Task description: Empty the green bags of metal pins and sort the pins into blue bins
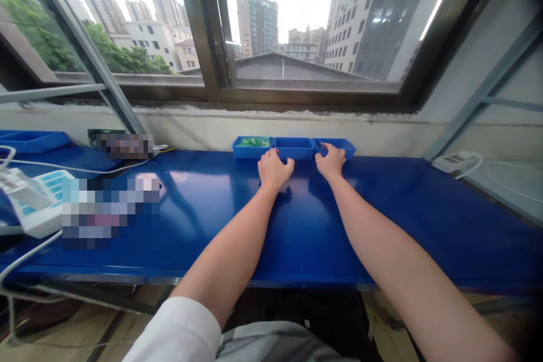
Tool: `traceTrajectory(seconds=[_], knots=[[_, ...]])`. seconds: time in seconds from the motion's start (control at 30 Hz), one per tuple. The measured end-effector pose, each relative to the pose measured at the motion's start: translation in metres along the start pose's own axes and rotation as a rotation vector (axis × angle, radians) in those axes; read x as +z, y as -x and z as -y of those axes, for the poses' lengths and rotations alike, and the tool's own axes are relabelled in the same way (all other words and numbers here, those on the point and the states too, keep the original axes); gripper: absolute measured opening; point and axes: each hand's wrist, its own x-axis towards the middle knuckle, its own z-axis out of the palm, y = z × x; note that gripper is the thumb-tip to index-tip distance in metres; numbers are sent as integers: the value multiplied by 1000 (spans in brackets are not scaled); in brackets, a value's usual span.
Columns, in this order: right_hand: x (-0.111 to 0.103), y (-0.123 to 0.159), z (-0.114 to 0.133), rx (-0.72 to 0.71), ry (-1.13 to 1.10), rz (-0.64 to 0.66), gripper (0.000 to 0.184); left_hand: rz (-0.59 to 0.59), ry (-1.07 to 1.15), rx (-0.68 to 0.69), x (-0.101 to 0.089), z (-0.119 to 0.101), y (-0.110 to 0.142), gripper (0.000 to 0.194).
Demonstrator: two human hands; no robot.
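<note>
Three small blue trays stand in a row at the far edge of the blue table [203, 209], under the window. The left tray [251, 153] holds green pieces; I see nothing in the middle tray [294, 153] or the right tray [345, 150]. My left hand [274, 169] reaches out with fingers curled against the front rim of the middle tray, thumb pointing right. My right hand [330, 162] has its fingers hooked over the front rim of the right tray. Both forearms are stretched across the table.
A white device with blue keys [38, 203] and white cables lie at the left, beside blurred-out items. A larger blue tray [31, 140] sits far left. A white power strip [456, 161] lies on the ledge at the right. The window sill runs behind the trays.
</note>
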Motion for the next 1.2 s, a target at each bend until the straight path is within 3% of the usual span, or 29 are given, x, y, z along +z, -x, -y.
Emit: traceTrajectory(seconds=[0.13, 0.23, 0.37, 0.5, 0.6, 0.7, 0.83, 1.0, 1.2], knots=[[3, 0, -3, 51, 61, 122, 71, 60, -138, -42, 3, 1, 1, 50], [5, 0, -4, 58, 59, 166, 76, 139, -210, -47, 7, 3, 1, 56], [7, 4, -1, -1, 28, 106, 66, 294, -229, 25, 12, 4, 2, 63], [8, 11, 9, -127, -10, 60, 32, 483, -207, 128, 19, 6, 2, 71], [11, 16, 16, -247, -28, 174, 18, 560, -173, 273, 22, 7, 2, 67], [13, 21, 20, -342, -17, 350, 24, 620, -123, 401, 23, 6, 1, 58], [15, 24, 19, -367, 19, 521, 37, 641, -86, 442, 20, 5, 1, 55], [12, 23, 20, -284, 75, 524, 37, 588, -4, 383, 19, 8, 0, 62], [9, 22, 23, -251, 85, 569, 22, 565, 73, 409, 21, 11, -1, 66]])
